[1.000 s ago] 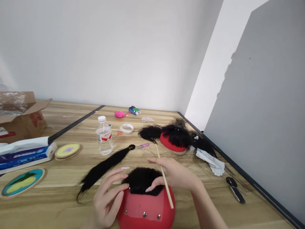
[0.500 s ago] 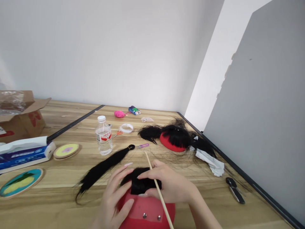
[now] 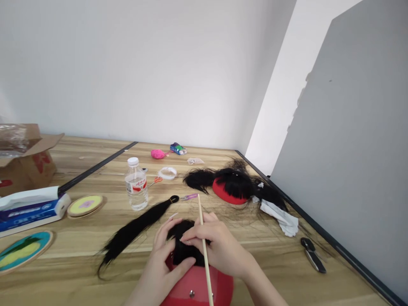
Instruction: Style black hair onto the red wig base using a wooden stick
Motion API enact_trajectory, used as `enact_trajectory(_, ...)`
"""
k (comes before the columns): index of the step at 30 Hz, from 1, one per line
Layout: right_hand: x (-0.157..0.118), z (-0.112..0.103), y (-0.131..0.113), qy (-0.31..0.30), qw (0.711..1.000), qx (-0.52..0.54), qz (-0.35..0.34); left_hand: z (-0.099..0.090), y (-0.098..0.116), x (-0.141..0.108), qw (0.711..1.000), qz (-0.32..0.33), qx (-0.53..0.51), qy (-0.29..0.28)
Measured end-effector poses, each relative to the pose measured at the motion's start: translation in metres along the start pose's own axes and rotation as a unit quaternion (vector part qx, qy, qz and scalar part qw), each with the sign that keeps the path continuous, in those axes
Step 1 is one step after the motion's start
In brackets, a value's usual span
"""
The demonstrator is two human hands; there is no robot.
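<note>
One open box stands at far left, crumpled clear plastic inside. In front is a tissue pack with a white sheet sticking out, then a teal hoop, a yellow hoop, a black tail and a capped bottle holding clear liquid. The person's left hand rests spread on the hair, a black patch atop a red form. Beyond lies a small clear bag, contents unclear. The right hand grasps a stick, fingertips pinched at the hair; anything between them is too small to tell. Farther right are a wig, a white cloth and a black tool.
</note>
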State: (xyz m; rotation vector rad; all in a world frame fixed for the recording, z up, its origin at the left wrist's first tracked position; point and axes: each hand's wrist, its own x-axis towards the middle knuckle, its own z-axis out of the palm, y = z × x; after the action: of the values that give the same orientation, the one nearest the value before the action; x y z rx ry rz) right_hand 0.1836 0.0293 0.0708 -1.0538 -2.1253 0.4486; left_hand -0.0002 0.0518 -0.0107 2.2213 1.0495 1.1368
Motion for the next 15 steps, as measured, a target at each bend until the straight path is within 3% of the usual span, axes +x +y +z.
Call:
enact_trajectory(8, -0.004, -0.021, 0.002, 0.049, 0.998, 0.017, 0.018, -0.003, 0.012, 0.024, 0.989, -0.095, -0.076, -0.086)
enact_trajectory(12, -0.008, -0.036, 0.005, 0.114, 0.992, 0.029, 0.052, -0.007, 0.014, 0.034, 0.979, -0.073, -0.134, -0.134)
enact_trajectory(15, -0.009, -0.044, 0.004, 0.139, 0.986, 0.023, 0.086, -0.012, 0.018, 0.048, 0.976, -0.055, -0.162, -0.132)
